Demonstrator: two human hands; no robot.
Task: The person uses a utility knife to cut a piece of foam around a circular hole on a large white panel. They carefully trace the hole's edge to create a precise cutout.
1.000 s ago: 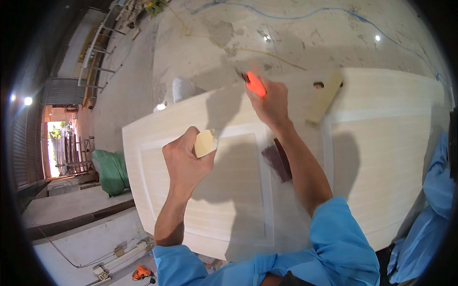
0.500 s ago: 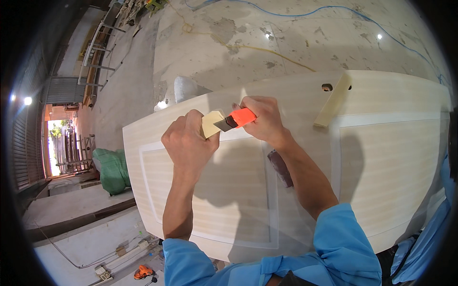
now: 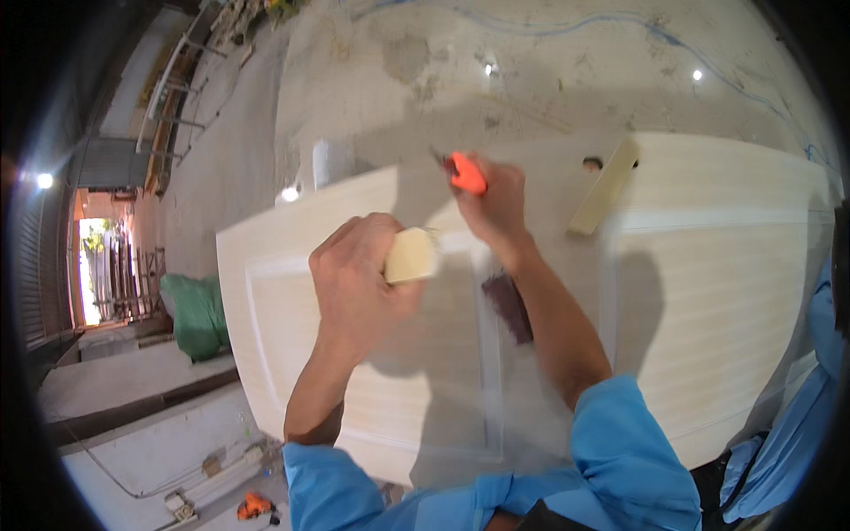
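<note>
L hand (image 3: 350, 283) grips a yellow block (image 3: 410, 257); R hand (image 3: 498, 202) grips an orange cutter (image 3: 468, 173), blade (image 3: 439, 158) bare, pointing fwd & L, apart from block. Both are above a pale door (image 3: 726, 177) w/ 2 panels (image 3: 717, 310). Yellow strip (image 3: 602, 190) lies R of cutter, by a hole (image 3: 591, 164). Maroon pad (image 3: 506, 305) lies mid-door, by R forearm (image 3: 558, 323). Green bag (image 3: 197, 319) is far L.

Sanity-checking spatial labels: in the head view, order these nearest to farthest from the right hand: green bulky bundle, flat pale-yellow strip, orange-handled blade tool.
1. Orange-handled blade tool: gripped in the right hand.
2. Flat pale-yellow strip: to that hand's right, on the cream panelled board.
3. Green bulky bundle: far left, past the board's left edge.
</note>
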